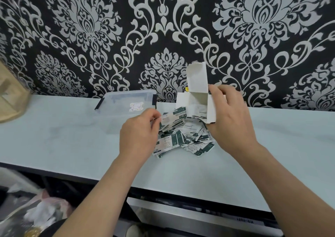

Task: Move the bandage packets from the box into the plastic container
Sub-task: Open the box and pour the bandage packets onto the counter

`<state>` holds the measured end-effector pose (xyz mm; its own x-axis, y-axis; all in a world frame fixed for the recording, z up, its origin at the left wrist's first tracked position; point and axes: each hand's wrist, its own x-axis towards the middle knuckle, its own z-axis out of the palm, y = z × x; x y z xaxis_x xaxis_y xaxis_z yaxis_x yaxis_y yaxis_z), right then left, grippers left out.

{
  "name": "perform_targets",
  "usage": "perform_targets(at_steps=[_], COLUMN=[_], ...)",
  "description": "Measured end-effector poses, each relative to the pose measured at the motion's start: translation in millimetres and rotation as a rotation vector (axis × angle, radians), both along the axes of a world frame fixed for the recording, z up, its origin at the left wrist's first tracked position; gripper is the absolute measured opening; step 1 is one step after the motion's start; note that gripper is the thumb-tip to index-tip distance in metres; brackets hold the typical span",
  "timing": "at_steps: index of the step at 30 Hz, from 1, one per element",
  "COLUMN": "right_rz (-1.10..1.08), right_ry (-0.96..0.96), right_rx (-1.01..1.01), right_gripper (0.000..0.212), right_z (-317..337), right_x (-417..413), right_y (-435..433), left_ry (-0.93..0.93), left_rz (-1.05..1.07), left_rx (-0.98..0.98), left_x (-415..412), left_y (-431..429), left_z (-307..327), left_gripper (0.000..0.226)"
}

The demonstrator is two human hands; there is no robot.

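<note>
Biggest risk here imo: the bandage packets [183, 137] are sitting in a loose, slippery heap on the table [72, 142] at center frame, not in anything. They're thin and overlapping, so trying to scoop a bunch in one go could easily fan them out or push a few off the near edge, and down in the lower left there's a messy plastic bag [36, 211] they'd vanish into.

The left hand [139, 137] has its grip pinched on a small bunch of packets at the left side of the pile, fingertips pressed together around them. A pinch on that many flat packets looks shaky to me, and some could slide out on the way over.

The right hand [230, 120] has its grip closed around the box [197, 98], holding it tilted just above the far-right side of the heap, with the flap sticking up. If it tips more, whatever's left inside would dump onto the pile instead of where it should go.

Containers: the box is open with a few packets visible at its mouth; can't tell how many are deeper in. The plastic container [126, 100] sits just up-left of the pile against the wallpaper [163, 28], and it looks like the clear lid is on, with a sticker on top. I can't see any packets in it. That lid would need to come off first, and both hands are busy.
</note>
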<state>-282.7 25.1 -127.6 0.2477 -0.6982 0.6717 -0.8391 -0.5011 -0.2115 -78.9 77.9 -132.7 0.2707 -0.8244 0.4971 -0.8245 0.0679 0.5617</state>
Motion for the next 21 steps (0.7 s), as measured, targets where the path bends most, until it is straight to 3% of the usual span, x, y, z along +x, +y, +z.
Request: perform_targets(at_steps=[7,11,16,18,21], right_rz=[-0.081,-0.09,0.041,0.176,0.32], right_ry=[-0.069,-0.203,-0.519,-0.657,-0.711], right_rx=[0.043,0.147,0.283,0.35,0.449], right_gripper=[0.081,0.077,0.078,0.07,0.068], right_z=[4.5,3.5,11.9,15.5,17.1], right_x=[-3.1,-7.0,-19.6,-26.4,-33.7], right_y=[0.4,-2.0,-3.5,-2.7,1.2], left_ry=[-0.188,-0.159,-0.257,-0.285,-0.338], left_rz=[-0.05,-0.166,-0.293,-0.358,-0.369], left_rx=[0.157,-0.008,-0.42,-0.441,-0.312], left_x=[2.2,2.1,-26.1,-42.6,-60.2], left_y=[0.0,-3.5,-3.7,-5.6,-13.6], left_z=[-9.7,-12.3,9.3,17.3,16.3], left_gripper=[0.016,0.018,0.017,0.022,0.04])
